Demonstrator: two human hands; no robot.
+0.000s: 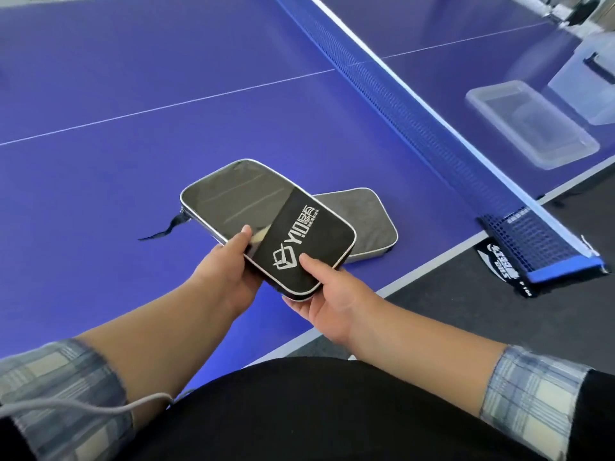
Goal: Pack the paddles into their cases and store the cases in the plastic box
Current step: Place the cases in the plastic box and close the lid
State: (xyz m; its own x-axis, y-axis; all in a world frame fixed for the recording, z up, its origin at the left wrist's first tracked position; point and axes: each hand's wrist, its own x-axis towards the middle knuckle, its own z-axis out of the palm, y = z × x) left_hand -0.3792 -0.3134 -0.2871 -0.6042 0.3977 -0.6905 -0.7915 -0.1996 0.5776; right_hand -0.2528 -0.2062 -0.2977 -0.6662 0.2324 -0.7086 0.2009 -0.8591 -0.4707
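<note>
Clasping a smooth, round-cornered black case (pixel 253 207), left grip (pixel 229 271) and right grip (pixel 327 297) curl round its near end; just beyond them a felt-like grey case (pixel 369 221) lies half hidden.

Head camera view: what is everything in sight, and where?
table: one, blue, white lines
net: one, blue, across the table
black paddle case: one, black with silver trim, held above the table
grey paddle case: one, grey, flat on the table behind it
plastic box: one, clear, beyond the net, far right
shallow plastic tray: one, clear, beyond the net
left hand, right hand: two, gripping the black paddle case's near end
</note>
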